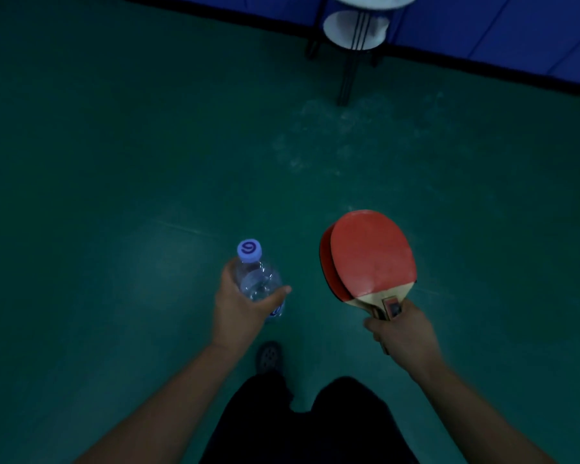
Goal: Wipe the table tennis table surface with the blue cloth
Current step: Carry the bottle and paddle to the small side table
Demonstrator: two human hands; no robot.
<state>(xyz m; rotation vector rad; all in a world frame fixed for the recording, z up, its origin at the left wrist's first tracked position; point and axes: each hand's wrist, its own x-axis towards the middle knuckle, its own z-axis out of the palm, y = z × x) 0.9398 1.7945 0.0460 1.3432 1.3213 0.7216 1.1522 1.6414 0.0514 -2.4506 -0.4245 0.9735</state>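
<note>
Blue cloth and table tennis table not to be made out in this view. Nearest, at 6 o'clock, dark trousers (315,423) and one dark perforated shoe (269,357) on green floor (114,162). Just beyond, toward 7 o'clock, left hand (238,306) wrapped round clear water bottle (258,283), thumb across its body, lilac cap (249,251) pointing to 12. Toward 5 o'clock, right hand (402,333) gripping the handles of two stacked paddles (370,254), red rubber facing up, blades toward 12. Farther on, toward 1 o'clock, pale scuffed patch (342,135) on the floor. Farthest, at 12 to 1 o'clock, black-legged round stand (345,72) with white tiers, dark stripes on the lower one; behind it, blue panels (516,35) with a black lower edge, running off toward 2 o'clock.
</note>
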